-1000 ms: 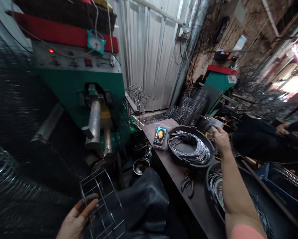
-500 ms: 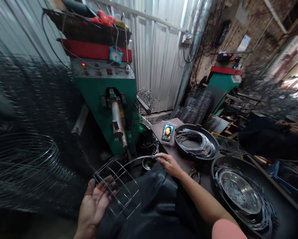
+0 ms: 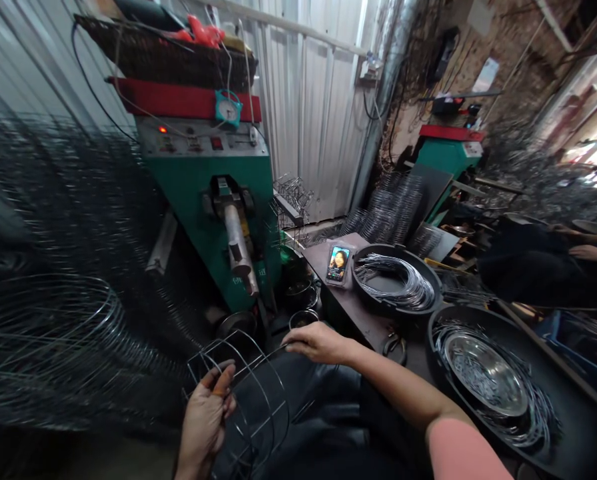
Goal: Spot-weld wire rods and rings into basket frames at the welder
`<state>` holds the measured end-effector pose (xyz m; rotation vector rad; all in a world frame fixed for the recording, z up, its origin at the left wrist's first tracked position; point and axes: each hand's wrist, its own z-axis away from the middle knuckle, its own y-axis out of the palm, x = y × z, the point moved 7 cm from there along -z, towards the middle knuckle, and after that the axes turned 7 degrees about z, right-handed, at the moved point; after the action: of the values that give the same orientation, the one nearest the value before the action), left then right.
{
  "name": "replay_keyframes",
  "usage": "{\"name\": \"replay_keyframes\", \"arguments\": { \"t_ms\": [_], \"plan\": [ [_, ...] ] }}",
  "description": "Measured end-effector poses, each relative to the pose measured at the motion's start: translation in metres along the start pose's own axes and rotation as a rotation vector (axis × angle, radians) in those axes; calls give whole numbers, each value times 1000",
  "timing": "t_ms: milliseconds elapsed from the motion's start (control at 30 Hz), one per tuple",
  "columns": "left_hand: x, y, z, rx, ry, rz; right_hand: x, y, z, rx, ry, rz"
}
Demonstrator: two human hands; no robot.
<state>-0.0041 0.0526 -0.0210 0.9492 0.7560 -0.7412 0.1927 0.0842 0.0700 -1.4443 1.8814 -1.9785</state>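
A wire basket frame of bent metal rods rests above my lap, tilted. My left hand has its thumb and fingers closed on the frame's near left side. My right hand pinches a thin metal wire that runs left toward the frame's upper rods. Whether that wire is joined to the frame, I cannot tell. Dark material covers my lap below the frame. Beyond the hands stands a green machine with a red top and a metal arm pointing toward me.
On the bench to the right are a phone, a black pan of wire rings, and a larger pan holding wires and a steel bowl. Wire stacks fill the left. A co-worker's hand shows far right.
My left hand has gone from an open palm under the frame to fingers closed on it. My right hand has moved left and down with the wire, toward the frame.
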Motion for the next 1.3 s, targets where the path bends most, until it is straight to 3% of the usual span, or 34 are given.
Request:
{"name": "replay_keyframes", "arguments": {
  "t_ms": [200, 300, 633, 900, 1100, 1300],
  "plan": [
    [2, -4, -2, 11, 42, -67, 30, 11, -29, 239, -14, 287],
    [1, -10, -4, -11, 53, -70, 36, 11, -40, 295, -6, 365],
    [-3, -15, -2, -59, 11, -30, 55, 12, -33, 317, -132, 353],
    [3, -15, 2, -25, 24, -64, 58, 11, -27, 204, -68, 302],
    [3, -11, 7, -43, 18, -51, 56, 13, -28, 286, 15, 184],
    [9, -9, 5, -33, -6, -20, 65, 7, -30, 358, 47, 312]
  ]
}}
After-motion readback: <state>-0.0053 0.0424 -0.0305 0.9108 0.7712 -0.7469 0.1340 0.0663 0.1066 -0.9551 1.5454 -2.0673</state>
